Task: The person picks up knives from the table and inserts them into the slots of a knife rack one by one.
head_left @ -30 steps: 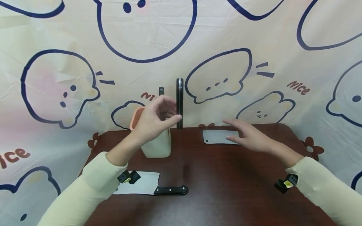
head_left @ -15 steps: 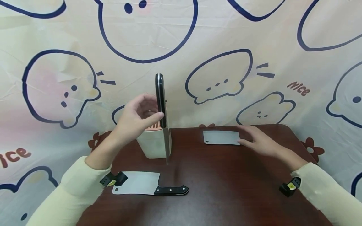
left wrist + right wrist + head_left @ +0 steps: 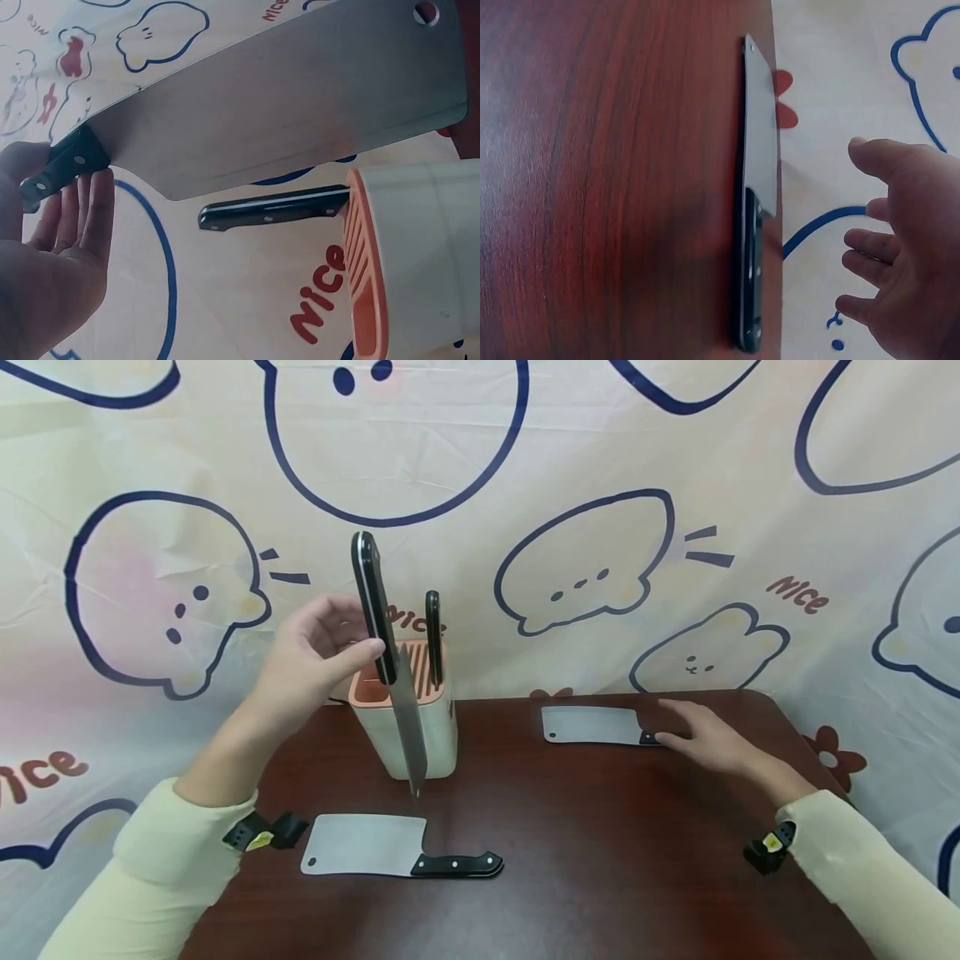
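Observation:
My left hand (image 3: pixel 307 652) pinches the black handle of a cleaver (image 3: pixel 285 105) between thumb and fingers. Its blade hangs downward, slightly tilted, in front of the cream knife block (image 3: pixel 444 735) with a peach slotted top. One black-handled knife (image 3: pixel 433 631) stands in a slot of the block. At the back right lies a second cleaver (image 3: pixel 588 725), flat on the table. My right hand (image 3: pixel 708 739) hovers by that cleaver's handle with loosely spread fingers, holding nothing; the right wrist view shows it apart from the handle (image 3: pixel 751 277).
Another cleaver (image 3: pixel 367 843) lies flat at the front left of the dark wooden table (image 3: pixel 600 860), black handle pointing right. A patterned cloth (image 3: pixel 450 460) with cartoon outlines hangs directly behind the table and along its sides.
My left hand has carried the cleaver leftward, from right of the knife block to in front of it, its blade coming into view. My right hand has drawn right, uncovering part of the other cleaver's handle.

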The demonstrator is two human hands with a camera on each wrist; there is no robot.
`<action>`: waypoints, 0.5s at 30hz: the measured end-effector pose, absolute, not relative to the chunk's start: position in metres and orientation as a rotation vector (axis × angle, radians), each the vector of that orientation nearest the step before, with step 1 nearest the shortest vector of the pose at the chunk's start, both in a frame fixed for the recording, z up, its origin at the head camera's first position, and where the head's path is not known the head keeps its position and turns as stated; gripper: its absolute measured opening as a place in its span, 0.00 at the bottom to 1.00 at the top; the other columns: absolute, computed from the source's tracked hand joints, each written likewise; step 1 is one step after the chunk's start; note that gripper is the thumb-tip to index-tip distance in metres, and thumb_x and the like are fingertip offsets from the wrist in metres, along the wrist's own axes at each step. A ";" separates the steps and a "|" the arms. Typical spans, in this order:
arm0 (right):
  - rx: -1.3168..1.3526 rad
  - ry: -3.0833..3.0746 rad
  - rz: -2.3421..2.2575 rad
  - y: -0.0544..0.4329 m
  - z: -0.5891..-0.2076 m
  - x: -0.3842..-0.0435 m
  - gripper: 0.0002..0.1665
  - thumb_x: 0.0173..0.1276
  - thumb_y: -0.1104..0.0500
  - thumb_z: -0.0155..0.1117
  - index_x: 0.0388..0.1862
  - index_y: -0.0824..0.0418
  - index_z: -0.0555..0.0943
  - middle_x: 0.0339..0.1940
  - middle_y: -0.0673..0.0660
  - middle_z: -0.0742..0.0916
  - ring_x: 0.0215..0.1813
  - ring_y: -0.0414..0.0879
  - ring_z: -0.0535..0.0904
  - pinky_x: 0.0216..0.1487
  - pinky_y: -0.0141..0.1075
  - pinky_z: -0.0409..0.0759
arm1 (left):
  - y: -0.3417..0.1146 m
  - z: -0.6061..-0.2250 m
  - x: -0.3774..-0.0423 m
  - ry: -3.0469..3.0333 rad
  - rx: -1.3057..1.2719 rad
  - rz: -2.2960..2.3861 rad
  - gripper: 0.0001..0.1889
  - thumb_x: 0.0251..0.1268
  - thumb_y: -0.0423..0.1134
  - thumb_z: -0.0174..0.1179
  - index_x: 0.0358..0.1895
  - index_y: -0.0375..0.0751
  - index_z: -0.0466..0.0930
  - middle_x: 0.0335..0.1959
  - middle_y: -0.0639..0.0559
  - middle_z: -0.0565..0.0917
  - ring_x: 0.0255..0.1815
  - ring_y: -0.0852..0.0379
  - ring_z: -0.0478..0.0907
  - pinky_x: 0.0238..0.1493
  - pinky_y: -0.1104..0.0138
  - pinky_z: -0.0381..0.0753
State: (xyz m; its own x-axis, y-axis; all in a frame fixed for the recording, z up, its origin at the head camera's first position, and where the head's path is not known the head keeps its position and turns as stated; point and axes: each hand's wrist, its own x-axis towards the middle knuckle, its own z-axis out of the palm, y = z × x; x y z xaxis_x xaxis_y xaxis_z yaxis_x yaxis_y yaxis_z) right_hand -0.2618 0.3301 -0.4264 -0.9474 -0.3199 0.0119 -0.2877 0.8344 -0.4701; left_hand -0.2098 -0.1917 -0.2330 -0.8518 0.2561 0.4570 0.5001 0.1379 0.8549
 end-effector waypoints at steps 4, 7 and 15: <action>-0.472 2.951 -0.716 0.338 -0.432 -0.268 0.40 0.76 0.53 0.63 0.76 0.74 0.61 0.73 0.77 0.68 0.74 0.73 0.60 0.70 0.69 0.60 | -0.196 -0.225 -0.211 -2.192 -0.734 -1.789 0.13 0.68 0.28 0.64 0.53 0.42 0.79 0.46 0.50 0.85 0.50 0.53 0.83 0.54 0.72 0.81; -0.477 2.953 -0.681 0.342 -0.438 -0.272 0.39 0.75 0.55 0.63 0.75 0.75 0.62 0.72 0.78 0.68 0.73 0.74 0.61 0.70 0.69 0.60 | -0.200 -0.217 -0.212 -2.176 -0.717 -1.798 0.13 0.69 0.29 0.64 0.53 0.43 0.79 0.45 0.51 0.85 0.53 0.54 0.82 0.56 0.72 0.78; -0.460 2.948 -0.570 0.349 -0.455 -0.280 0.37 0.73 0.60 0.64 0.72 0.78 0.64 0.71 0.81 0.68 0.72 0.76 0.61 0.69 0.70 0.60 | -0.206 -0.204 -0.221 -2.109 -0.683 -1.893 0.12 0.68 0.30 0.64 0.53 0.42 0.79 0.47 0.51 0.85 0.55 0.53 0.79 0.57 0.70 0.77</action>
State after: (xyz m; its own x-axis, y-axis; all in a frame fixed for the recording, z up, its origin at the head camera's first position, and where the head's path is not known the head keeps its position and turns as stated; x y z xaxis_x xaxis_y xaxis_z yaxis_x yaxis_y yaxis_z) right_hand -0.2804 0.3493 -0.4555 -0.9488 -0.3127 -0.0442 -0.2736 0.8840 -0.3791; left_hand -0.2209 -0.2056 -0.2036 -0.8661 0.1885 0.4629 0.4805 0.0588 0.8750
